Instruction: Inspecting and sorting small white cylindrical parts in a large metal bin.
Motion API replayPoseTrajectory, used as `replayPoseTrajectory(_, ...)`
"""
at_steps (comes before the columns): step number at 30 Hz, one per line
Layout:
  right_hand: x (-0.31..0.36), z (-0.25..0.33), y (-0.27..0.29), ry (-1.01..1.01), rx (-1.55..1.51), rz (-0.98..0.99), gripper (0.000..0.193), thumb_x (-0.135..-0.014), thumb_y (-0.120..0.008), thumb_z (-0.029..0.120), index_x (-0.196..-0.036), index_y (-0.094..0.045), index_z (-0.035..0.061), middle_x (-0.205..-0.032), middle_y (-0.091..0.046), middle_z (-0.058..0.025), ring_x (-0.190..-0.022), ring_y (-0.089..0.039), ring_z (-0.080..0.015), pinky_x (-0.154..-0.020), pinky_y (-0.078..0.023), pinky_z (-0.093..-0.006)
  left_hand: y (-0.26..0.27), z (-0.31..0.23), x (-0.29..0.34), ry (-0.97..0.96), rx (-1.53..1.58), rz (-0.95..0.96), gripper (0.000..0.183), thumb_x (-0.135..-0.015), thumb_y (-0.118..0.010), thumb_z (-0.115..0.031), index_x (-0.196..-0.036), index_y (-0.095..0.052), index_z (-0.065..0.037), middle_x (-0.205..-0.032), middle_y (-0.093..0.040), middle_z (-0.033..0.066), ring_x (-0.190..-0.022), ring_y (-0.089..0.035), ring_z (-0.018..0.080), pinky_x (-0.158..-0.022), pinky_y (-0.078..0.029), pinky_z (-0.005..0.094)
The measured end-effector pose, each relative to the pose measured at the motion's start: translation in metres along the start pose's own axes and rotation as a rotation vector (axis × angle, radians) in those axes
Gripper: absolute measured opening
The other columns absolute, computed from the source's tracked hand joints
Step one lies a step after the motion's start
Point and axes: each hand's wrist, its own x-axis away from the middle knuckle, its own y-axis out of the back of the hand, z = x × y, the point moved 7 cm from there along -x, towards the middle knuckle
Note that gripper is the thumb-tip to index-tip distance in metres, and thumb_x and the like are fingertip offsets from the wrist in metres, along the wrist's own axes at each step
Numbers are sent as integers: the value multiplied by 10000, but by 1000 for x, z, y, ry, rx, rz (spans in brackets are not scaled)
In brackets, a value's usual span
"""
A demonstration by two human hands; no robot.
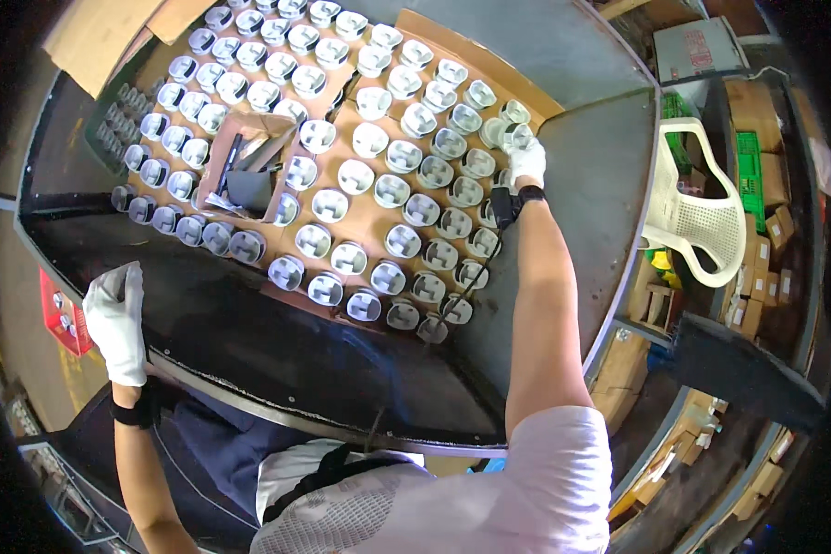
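Many silvery engine pistons (369,140) stand in rows on brown cardboard (346,222) over a dark metal table. My right hand (528,162), in a white glove, reaches to the far right end of the rows. Its fingers are closed on a piston (519,138), partly covered by the glove, beside another piston (493,133). My left hand (117,323), also gloved in white, is over the table's near left edge, away from the pistons. Its fingers curl loosely with a gap to the thumb, and nothing shows in them.
An open cardboard box (214,166) with dark tools stands among the pistons. A clear plastic tray (120,125) lies at the left. Raised metal walls (586,175) border the table. A white plastic chair (697,208) and shelves with cartons are at the right; a red crate (63,319) sits left.
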Motion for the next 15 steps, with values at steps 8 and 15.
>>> replayPoseTrajectory(8,-30,1,-26,-47,614,-87,281,-802,-745,217,-1043,-725,73,-1026,-721,-190,-981,-689,-371,-859,-545,-442,-5,7,-1,150,91,71,155,-940,-661,-115,-1016,-727,2,-1007,-722,126,-910,-656,241,-857,-498,328)
replayPoseTrajectory(15,-29,-11,-39,-36,571,-128,260,-791,-709,152,-1040,-729,81,-1006,-729,-169,-955,-697,-354,-852,-543,-417,-6,8,-1,80,88,28,104,-909,-668,-50,-972,-727,7,-971,-722,118,-849,-654,208,-797,-508,318)
